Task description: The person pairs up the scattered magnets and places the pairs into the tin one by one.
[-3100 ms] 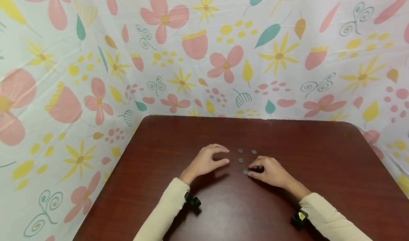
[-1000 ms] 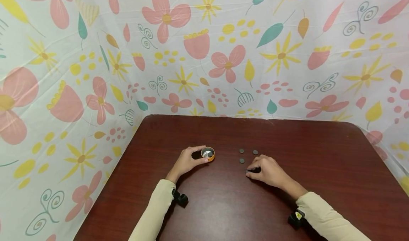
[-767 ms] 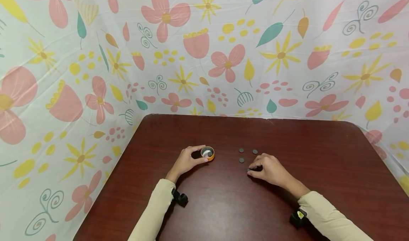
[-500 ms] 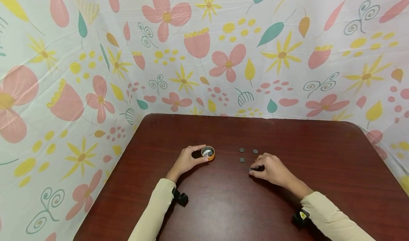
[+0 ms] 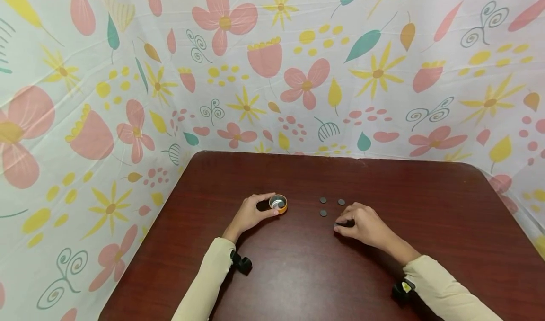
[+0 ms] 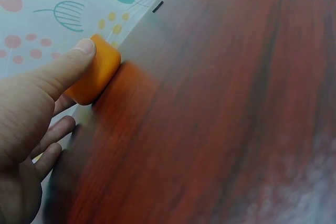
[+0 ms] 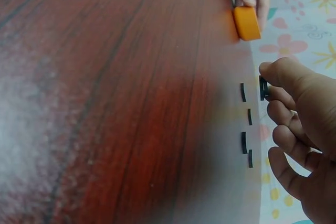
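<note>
Floral-print cloth (image 5: 264,108) fills everything from 9 round through 12 to 3 o'clock, behind a dark red-brown table (image 5: 238,179). Two cream sleeves: left sleeve (image 5: 202,280) comes in from 7 o'clock, right sleeve (image 5: 451,288) from 5. Left hand (image 5: 249,214) grips the orange tin — thumb at about 7 o'clock on its side, a finger at about 10. Right hand (image 5: 366,224) pinches between thumb and finger, other fingers loosely curled. Black wrist cameras: left unit (image 5: 241,263) at 6 o'clock from its hand, right unit (image 5: 402,290) at 5 from its own. Orange tin (image 5: 285,210) is upright, silvery inside, between 9 and 10 o'clock from the right hand; a dark piece (image 5: 281,205) lies in it. Loose discs (image 5: 323,213): three show in head view at 3 o'clock from the tin, four in right wrist view. Pinched disc (image 7: 261,87) is dark, edge-on — can't tell if one or two stacked.
</note>
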`<control>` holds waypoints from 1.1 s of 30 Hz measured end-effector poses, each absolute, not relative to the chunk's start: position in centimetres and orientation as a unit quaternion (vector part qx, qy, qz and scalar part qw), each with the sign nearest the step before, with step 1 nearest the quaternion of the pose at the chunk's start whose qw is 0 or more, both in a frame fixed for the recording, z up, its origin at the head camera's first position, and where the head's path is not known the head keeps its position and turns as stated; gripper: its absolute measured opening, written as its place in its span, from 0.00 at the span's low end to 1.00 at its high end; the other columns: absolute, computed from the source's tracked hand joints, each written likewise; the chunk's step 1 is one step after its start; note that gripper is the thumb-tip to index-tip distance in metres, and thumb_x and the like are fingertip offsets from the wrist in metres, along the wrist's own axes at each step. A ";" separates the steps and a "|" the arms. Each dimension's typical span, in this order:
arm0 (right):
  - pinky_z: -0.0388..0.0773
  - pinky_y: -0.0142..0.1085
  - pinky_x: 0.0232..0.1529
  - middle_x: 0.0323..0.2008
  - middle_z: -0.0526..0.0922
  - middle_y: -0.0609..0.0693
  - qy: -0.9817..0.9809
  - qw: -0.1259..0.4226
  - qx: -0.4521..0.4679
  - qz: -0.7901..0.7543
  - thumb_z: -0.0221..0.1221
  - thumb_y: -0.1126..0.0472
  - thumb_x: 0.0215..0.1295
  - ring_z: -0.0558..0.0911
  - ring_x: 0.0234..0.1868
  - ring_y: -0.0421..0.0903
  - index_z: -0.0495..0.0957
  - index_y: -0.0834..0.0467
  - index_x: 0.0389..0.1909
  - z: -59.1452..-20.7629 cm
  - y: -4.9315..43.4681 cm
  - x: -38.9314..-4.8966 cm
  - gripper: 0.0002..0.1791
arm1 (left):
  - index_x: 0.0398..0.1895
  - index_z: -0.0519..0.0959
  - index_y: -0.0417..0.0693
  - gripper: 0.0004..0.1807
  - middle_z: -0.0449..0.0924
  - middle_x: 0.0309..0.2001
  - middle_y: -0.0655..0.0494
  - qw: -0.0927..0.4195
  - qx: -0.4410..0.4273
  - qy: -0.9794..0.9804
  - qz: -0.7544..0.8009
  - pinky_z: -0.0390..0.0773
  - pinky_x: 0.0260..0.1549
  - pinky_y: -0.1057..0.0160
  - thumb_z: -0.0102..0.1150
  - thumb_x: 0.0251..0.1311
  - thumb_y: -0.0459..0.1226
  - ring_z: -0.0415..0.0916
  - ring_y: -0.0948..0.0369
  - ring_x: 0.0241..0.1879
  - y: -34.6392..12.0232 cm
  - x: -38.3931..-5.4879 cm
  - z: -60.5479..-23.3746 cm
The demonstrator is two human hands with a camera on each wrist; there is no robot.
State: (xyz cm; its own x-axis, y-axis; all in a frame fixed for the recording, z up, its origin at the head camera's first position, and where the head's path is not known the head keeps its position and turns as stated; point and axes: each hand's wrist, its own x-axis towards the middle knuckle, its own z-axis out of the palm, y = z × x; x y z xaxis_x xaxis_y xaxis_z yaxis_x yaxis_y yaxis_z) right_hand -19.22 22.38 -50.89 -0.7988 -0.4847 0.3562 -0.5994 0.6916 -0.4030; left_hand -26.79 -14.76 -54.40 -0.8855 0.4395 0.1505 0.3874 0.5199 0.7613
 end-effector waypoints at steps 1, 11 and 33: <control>0.78 0.33 0.33 0.33 0.85 0.36 -0.912 0.112 0.299 0.257 0.76 0.57 0.56 0.78 0.37 0.38 0.92 0.50 0.34 -50.9 22.4 -19.3 0.06 | 0.70 0.76 0.63 0.34 0.77 0.66 0.64 0.030 0.237 0.872 0.429 0.70 0.65 0.44 0.72 0.59 0.54 0.71 0.54 0.67 -14.8 -26.8 -54.4; 0.75 0.31 0.31 0.30 0.85 0.34 -0.896 0.134 0.326 0.270 0.78 0.57 0.52 0.76 0.34 0.35 0.91 0.48 0.30 -50.4 21.8 -19.9 0.05 | 0.70 0.76 0.63 0.34 0.77 0.66 0.64 0.032 0.234 0.871 0.430 0.70 0.65 0.43 0.71 0.59 0.55 0.71 0.54 0.67 -14.8 -26.7 -54.5; 0.80 0.38 0.33 0.31 0.84 0.34 -0.870 0.108 0.349 0.331 0.78 0.55 0.53 0.77 0.37 0.39 0.91 0.46 0.31 -48.6 18.1 -24.0 0.06 | 0.70 0.76 0.63 0.35 0.77 0.66 0.62 0.032 0.233 0.868 0.437 0.70 0.65 0.41 0.71 0.59 0.55 0.70 0.52 0.68 -14.8 -26.8 -54.6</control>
State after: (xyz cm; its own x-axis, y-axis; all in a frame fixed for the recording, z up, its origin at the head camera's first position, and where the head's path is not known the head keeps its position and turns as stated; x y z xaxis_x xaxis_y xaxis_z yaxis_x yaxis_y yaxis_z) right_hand -24.03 18.09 -48.59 -0.7332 -0.5356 0.4190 -0.6787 0.5377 -0.5002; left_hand -26.77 -14.84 -54.62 -0.8889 0.4333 0.1485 0.3774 0.5092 0.7735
